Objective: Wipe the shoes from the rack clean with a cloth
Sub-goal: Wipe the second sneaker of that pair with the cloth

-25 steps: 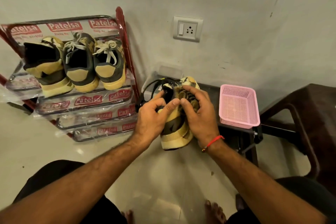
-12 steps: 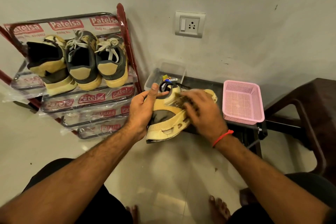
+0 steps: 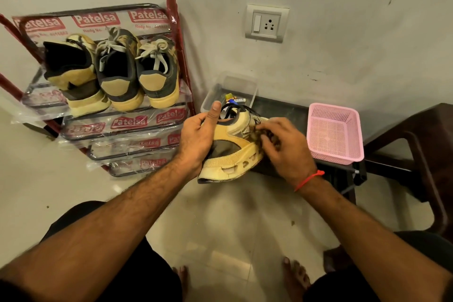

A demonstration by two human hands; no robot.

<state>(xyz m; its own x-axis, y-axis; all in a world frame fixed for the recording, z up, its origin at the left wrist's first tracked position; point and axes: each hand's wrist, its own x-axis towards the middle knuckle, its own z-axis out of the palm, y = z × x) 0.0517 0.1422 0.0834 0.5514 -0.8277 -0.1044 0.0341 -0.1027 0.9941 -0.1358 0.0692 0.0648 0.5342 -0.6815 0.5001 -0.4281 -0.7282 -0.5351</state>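
Observation:
I hold a yellow and dark brown shoe (image 3: 231, 152) on its side above the floor, sole edge facing me. My left hand (image 3: 199, 140) grips its heel end, thumb pointing up. My right hand (image 3: 282, 147) pinches a small brownish cloth (image 3: 263, 133) against the shoe's upper side near the laces; the cloth is mostly hidden by my fingers. Three more yellow and dark shoes (image 3: 115, 73) stand heels out on the top shelf of the red metal rack (image 3: 176, 32) at the left.
A low dark table (image 3: 282, 108) behind the shoe carries a pink plastic basket (image 3: 335, 130) and a clear tub (image 3: 242, 83) with small items. A dark brown chair (image 3: 421, 144) stands at the right. A wall socket (image 3: 267, 23) is above. My bare feet rest on the pale tiled floor.
The shoe has turned from toe-down to lying sideways, sole edge toward me. My right hand has slid with the cloth along its upper side. My left thumb now points up at the heel.

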